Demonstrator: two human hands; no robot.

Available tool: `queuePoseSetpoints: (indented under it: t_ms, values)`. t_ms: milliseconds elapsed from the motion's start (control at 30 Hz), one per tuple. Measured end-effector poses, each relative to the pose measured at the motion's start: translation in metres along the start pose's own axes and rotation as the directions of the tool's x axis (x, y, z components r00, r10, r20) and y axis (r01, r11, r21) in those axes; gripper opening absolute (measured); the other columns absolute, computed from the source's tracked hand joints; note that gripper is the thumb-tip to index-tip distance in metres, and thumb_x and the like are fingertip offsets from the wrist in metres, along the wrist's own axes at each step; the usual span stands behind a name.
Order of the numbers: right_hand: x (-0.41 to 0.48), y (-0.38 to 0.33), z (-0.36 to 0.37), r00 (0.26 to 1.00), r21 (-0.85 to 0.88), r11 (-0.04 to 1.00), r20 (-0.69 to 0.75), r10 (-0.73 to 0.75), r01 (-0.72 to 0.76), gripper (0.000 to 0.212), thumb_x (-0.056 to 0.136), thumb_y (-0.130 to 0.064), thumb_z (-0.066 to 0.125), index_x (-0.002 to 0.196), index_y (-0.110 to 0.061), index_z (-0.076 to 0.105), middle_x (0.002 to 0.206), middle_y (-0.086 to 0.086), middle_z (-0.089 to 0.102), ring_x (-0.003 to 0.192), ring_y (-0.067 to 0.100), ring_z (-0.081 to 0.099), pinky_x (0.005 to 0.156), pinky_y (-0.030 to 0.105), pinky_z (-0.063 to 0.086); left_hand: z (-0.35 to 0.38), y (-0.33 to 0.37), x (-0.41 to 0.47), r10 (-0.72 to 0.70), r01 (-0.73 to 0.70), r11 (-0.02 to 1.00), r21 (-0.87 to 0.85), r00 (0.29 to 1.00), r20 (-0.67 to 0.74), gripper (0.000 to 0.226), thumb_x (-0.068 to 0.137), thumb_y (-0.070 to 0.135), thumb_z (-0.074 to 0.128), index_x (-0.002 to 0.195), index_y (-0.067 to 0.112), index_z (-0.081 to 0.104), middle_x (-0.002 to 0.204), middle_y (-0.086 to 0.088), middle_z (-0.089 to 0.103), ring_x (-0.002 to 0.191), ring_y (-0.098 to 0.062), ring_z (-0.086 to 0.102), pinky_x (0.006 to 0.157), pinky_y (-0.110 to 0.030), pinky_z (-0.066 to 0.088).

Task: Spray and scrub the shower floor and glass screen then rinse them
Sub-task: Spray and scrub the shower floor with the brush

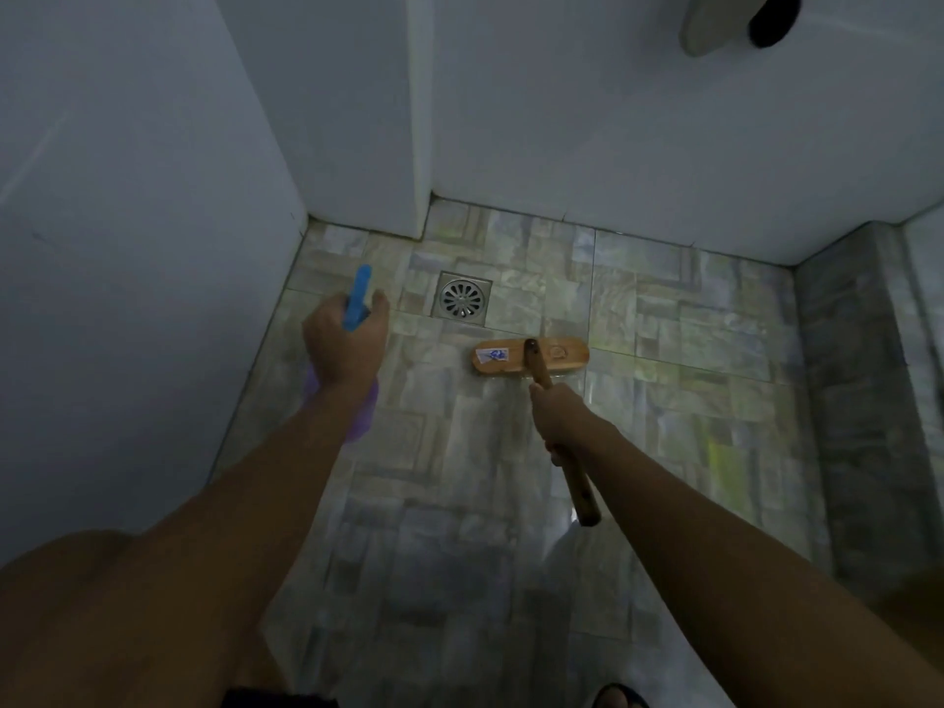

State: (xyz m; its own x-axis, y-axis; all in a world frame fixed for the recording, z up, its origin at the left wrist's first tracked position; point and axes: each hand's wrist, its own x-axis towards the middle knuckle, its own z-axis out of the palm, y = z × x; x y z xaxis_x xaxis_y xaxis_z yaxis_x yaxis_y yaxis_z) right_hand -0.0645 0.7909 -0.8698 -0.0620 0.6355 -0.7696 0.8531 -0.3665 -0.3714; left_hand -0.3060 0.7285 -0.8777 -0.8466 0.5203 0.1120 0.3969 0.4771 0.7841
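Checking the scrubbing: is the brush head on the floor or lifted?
On the floor: the brush head lies flat, wooden back up, bristles touching tile.

No legible txt anywhere. The wooden brush head (pixel 517 364) has a small white sticker (pixel 491 355) w/ blue print on its left half and what may be a round stamped logo (pixel 558 353) on the right. Both are too blurred to read.

Head camera, single wide-angle view: is looking steeply down and forward onto the shower floor (pixel 459 503), facing the far walls (pixel 613 120); floor is filling the lower frame, near.
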Motion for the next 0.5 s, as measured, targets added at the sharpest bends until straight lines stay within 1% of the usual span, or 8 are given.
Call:
queuePoseSetpoints:
  t_ms: [67,133,233,300,333,400,433,500]
  values:
    - [0.016,-0.015,-0.003,0.999,0.015,0.999,-0.019,-0.034,0.034,0.035,0.107,-0.03,0.032,0.124,-0.006,0.051,0.077,0.006,0.047,0.06,0.018,0.047,0.063,0.034,0.051,0.004,-0.019,0.004,0.016,-0.017,1.0,-0.021,0.996,-0.085,0.039,0.086,0.033,0.066,0.06,0.005,0.056,0.054,-0.008,0.046,0.047,-0.024,0.044,0.05,-0.031,0.031]
    - [0.029,-0.035,-0.003,0.996,-0.032,0.996,-0.027,-0.081,0.08,0.037,0.107,-0.023,0.031,0.129,-0.001,0.051,0.076,0.003,0.045,0.061,0.017,0.047,0.064,0.032,0.052,0.008,-0.034,0.011,0.041,-0.043,0.999,-0.012,0.991,-0.13,0.042,0.088,0.032,0.062,0.06,0.002,0.055,0.053,-0.014,0.047,0.046,-0.028,0.045,0.046,-0.037,0.033]
    - [0.055,-0.072,-0.001,0.988,-0.081,0.987,-0.047,-0.146,0.142,0.027,0.107,-0.018,0.032,0.106,-0.002,0.054,0.083,0.013,0.055,0.062,0.026,0.054,0.065,0.041,0.057,0.012,-0.051,0.02,0.068,-0.07,0.998,-0.008,0.989,-0.133,0.042,0.09,0.032,0.063,0.063,0.001,0.056,0.057,-0.017,0.052,0.05,-0.031,0.051,0.046,-0.043,0.038]
    - [0.068,-0.108,-0.002,0.982,-0.056,0.981,-0.038,-0.186,0.183,0.019,0.103,-0.011,0.04,0.094,-0.001,0.054,0.093,0.013,0.052,0.069,0.025,0.05,0.072,0.037,0.054,0.012,-0.056,0.016,0.113,-0.116,0.993,-0.015,0.985,-0.129,0.042,0.092,0.032,0.063,0.064,0.002,0.056,0.058,-0.017,0.052,0.051,-0.033,0.051,0.046,-0.044,0.04]
    - [0.075,-0.126,-0.004,0.981,-0.025,0.981,-0.014,-0.192,0.191,0.018,0.098,-0.006,0.048,0.081,-0.004,0.05,0.094,0.014,0.051,0.071,0.024,0.05,0.073,0.033,0.052,0.012,-0.057,0.014,0.144,-0.147,0.989,-0.02,0.982,-0.122,0.041,0.092,0.032,0.063,0.065,0.003,0.055,0.059,-0.017,0.052,0.051,-0.033,0.051,0.046,-0.044,0.04]
    - [0.1,-0.16,-0.009,0.986,0.002,0.986,-0.002,-0.169,0.169,0.028,0.093,-0.002,0.055,0.069,-0.012,0.045,0.09,0.014,0.056,0.077,0.024,0.055,0.079,0.033,0.054,0.013,-0.058,0.008,0.188,-0.192,0.981,-0.029,0.976,-0.106,0.039,0.093,0.031,0.063,0.066,0.004,0.055,0.059,-0.014,0.051,0.051,-0.03,0.05,0.046,-0.04,0.039]
    - [0.111,-0.176,-0.011,0.988,0.062,0.986,-0.001,-0.157,0.157,0.025,0.096,-0.005,0.053,0.071,-0.01,0.051,0.089,0.013,0.06,0.081,0.025,0.057,0.086,0.036,0.056,0.013,-0.059,0.007,0.203,-0.208,0.978,-0.035,0.973,-0.106,0.038,0.093,0.03,0.064,0.066,0.005,0.055,0.059,-0.012,0.05,0.05,-0.028,0.048,0.046,-0.038,0.038]
    - [0.125,-0.196,-0.013,0.988,0.152,0.976,-0.038,-0.152,0.156,0.023,0.103,-0.012,0.043,0.093,-0.001,0.061,0.092,0.014,0.068,0.077,0.025,0.062,0.093,0.043,0.056,0.013,-0.06,0.007,0.22,-0.227,0.973,-0.043,0.968,-0.116,0.037,0.094,0.029,0.066,0.067,0.006,0.054,0.06,-0.009,0.049,0.05,-0.024,0.046,0.047,-0.033,0.035]
